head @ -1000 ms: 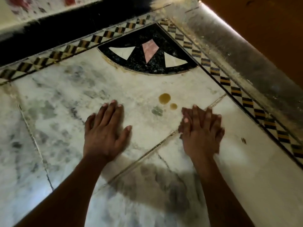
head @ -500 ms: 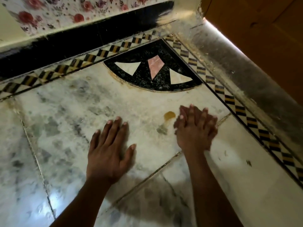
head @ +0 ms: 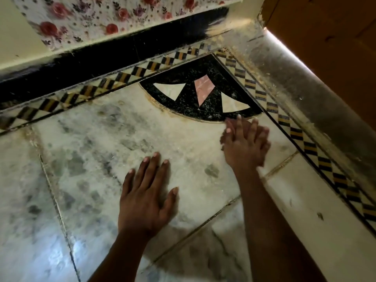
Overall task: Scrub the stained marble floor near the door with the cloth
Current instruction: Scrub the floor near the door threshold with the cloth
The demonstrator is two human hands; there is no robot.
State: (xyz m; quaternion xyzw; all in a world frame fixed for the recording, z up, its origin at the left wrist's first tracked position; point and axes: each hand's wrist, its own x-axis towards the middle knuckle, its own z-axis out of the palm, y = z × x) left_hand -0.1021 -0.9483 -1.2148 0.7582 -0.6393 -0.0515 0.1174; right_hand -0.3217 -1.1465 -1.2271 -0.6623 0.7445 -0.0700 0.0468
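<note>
Two yellow-brown spots that were seen a second ago just ahead of the right hand [head: 245, 146] are no longer visible — the hand has been slid forward over that patch, and its fingertips now reach the curved edge of the black inlay [head: 201, 96]. Whether the spots have been wiped away or are merely covered cannot be told. A grey-green blotch [head: 211, 170] is left exposed behind the hand, so the scrubbing is judged unfinished.

The cloth cannot be made out; if it is there, it is hidden under the right hand, whose fingers are laid out straight and close together, blurred by motion, with nothing seen to be gripped. The left hand [head: 147, 198] is pressed flat on the marble floor [head: 97, 143] as a brace, fingers extended and slightly spread, holding nothing.

The floor is made of pale, glossy slabs mottled with grey veining and divided by thin dark joints [head: 55, 192]. The speckled inlay is quarter-round, set with white and pink wedges. A checkered border [head: 305, 143] of black, yellow and white is run along the dusty threshold [head: 301, 102] — beyond it the brown door [head: 335, 43] is seen. Floral fabric [head: 97, 19] hangs at the top.
</note>
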